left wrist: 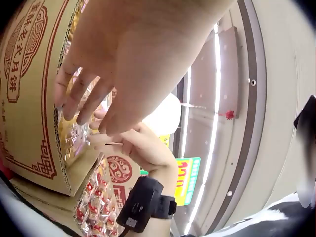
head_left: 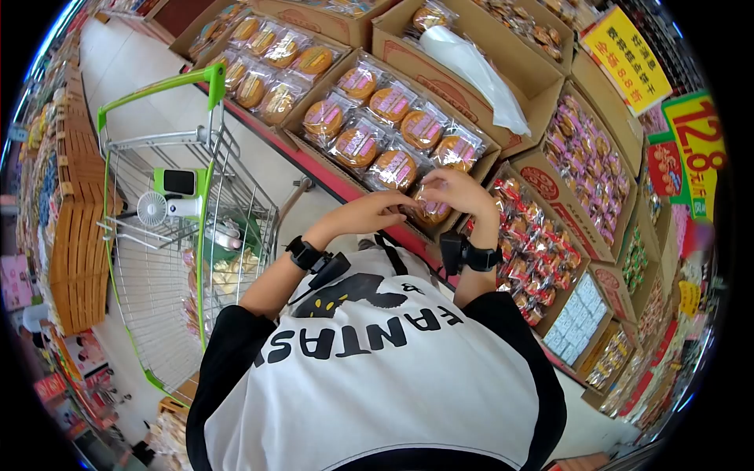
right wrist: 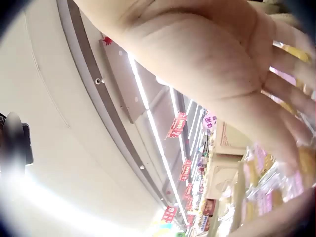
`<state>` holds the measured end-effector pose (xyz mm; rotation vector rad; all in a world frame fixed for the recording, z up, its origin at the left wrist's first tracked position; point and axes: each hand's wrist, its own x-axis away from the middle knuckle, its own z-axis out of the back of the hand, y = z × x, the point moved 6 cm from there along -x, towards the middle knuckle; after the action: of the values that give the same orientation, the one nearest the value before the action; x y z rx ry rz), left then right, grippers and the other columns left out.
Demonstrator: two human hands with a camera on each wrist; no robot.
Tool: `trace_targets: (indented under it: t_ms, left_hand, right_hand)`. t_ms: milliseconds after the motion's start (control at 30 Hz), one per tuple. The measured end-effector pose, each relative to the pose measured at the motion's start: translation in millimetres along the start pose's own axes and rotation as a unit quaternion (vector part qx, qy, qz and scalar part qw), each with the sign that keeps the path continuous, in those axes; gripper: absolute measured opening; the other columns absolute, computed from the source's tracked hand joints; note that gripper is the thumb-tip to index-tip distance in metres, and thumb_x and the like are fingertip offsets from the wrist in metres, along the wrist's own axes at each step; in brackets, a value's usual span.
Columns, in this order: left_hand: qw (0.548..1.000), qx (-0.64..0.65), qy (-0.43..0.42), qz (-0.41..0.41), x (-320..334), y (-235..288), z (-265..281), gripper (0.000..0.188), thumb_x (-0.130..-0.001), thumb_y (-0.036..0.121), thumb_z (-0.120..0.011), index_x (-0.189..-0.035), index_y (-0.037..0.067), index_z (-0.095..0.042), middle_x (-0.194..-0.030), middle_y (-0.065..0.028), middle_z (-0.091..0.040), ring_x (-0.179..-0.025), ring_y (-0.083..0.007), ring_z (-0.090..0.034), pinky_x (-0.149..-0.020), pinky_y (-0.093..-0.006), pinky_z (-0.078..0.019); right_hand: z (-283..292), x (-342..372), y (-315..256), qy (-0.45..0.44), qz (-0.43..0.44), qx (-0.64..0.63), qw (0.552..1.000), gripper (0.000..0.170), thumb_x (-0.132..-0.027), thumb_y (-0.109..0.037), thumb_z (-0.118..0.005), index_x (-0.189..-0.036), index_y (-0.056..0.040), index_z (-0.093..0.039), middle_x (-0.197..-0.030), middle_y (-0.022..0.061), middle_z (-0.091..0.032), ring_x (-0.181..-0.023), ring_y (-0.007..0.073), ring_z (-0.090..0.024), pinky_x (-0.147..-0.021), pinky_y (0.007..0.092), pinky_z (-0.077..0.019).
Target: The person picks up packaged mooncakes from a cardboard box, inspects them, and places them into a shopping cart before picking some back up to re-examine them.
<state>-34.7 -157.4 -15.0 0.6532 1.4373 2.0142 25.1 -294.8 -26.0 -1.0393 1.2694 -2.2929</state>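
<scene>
Round cakes in clear wrappers (head_left: 354, 147) lie in rows in an open cardboard box (head_left: 310, 149). Over the box's near corner, the right hand (head_left: 462, 193) reaches with slightly bent fingers across one wrapped cake (head_left: 431, 212); whether it touches the wrapper is unclear. From the left, the left hand (head_left: 365, 215) extends relaxed fingers to that same cake's edge, palm down. In the left wrist view, the left hand (left wrist: 116, 64) spreads its fingers over the box edge, with the right hand (left wrist: 143, 145) beyond. The right wrist view shows the right palm (right wrist: 217, 64) close up, fingers partly hidden at the edge.
A shopping cart (head_left: 179, 141) with a small fan (head_left: 152, 209) and several goods stands at left. Red-wrapped snacks (head_left: 534, 243) fill the box to the right. A white plastic bag (head_left: 479, 74) lies in the box behind. Price signs (head_left: 628, 63) stand at upper right.
</scene>
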Motion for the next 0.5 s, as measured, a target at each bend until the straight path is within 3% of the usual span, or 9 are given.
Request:
trace_targets:
  t_ms: [67, 133, 233, 300, 367, 500]
  left_hand:
    - [0.996, 0.063, 0.053, 0.021, 17, 1, 12, 0.031, -0.083, 0.011, -0.051, -0.114, 0.007, -0.05, -0.1, -0.009, -0.058, -0.083, -0.0156, -0.055, -0.073, -0.0283, -0.0442]
    - [0.991, 0.091, 0.094, 0.042, 38, -11, 24, 0.031, -0.083, 0.012, -0.052, -0.114, 0.006, -0.05, -0.096, -0.0079, -0.059, -0.08, -0.0142, -0.055, -0.071, -0.0272, -0.0442]
    - [0.972, 0.146, 0.172, 0.06, 79, -18, 45, 0.03, -0.083, 0.011, -0.051, -0.113, 0.006, -0.05, -0.087, -0.0049, -0.059, -0.073, -0.0118, -0.053, -0.067, -0.0247, -0.0437]
    - [0.961, 0.118, 0.192, 0.16, 116, -27, 58, 0.03, -0.085, 0.006, -0.046, -0.115, 0.005, -0.049, -0.083, -0.0037, -0.054, -0.075, -0.0105, -0.052, -0.07, -0.0239, -0.0432]
    - [0.944, 0.149, 0.258, 0.14, 152, -30, 63, 0.029, -0.085, 0.007, -0.047, -0.114, 0.004, -0.049, -0.077, -0.0017, -0.051, -0.071, -0.009, -0.051, -0.066, -0.0228, -0.0427]
    - [0.889, 0.18, 0.379, 0.184, 221, -24, 69, 0.027, -0.084, 0.009, -0.049, -0.11, 0.004, -0.051, -0.072, -0.0007, -0.05, -0.065, -0.0076, -0.05, -0.062, -0.0221, -0.0428]
  right_hand:
    - [-11, -3, -38, -0.026, 0.031, 0.009, 0.999, 0.025, -0.078, -0.016, -0.06, -0.096, 0.0004, -0.056, -0.082, 0.008, -0.061, -0.072, 0.0116, -0.058, -0.065, 0.0248, -0.046]
    - [-29, -16, -60, -0.067, 0.115, -0.009, 0.991, 0.019, -0.082, -0.014, -0.056, -0.094, 0.0003, -0.054, -0.079, 0.0066, -0.06, -0.068, 0.011, -0.058, -0.063, 0.0227, -0.0454]
    - [-55, -27, -96, -0.134, 0.126, -0.003, 0.983, 0.018, -0.083, -0.015, -0.055, -0.093, -0.0001, -0.054, -0.078, 0.0056, -0.06, -0.067, 0.0113, -0.058, -0.063, 0.0226, -0.0452]
    - [-71, -34, -114, -0.167, 0.144, 0.016, 0.975, 0.018, -0.083, -0.015, -0.054, -0.093, -0.0007, -0.054, -0.075, 0.0048, -0.059, -0.068, 0.0114, -0.058, -0.063, 0.0224, -0.0449]
    - [-87, -42, -128, -0.193, 0.161, 0.014, 0.968, 0.017, -0.083, -0.015, -0.054, -0.094, -0.0012, -0.054, -0.074, 0.005, -0.059, -0.067, 0.0112, -0.058, -0.063, 0.0225, -0.0447]
    - [-121, -58, -151, -0.262, 0.162, 0.049, 0.95, 0.016, -0.083, -0.013, -0.054, -0.093, -0.0013, -0.054, -0.074, 0.0045, -0.059, -0.065, 0.0098, -0.058, -0.06, 0.0215, -0.0438]
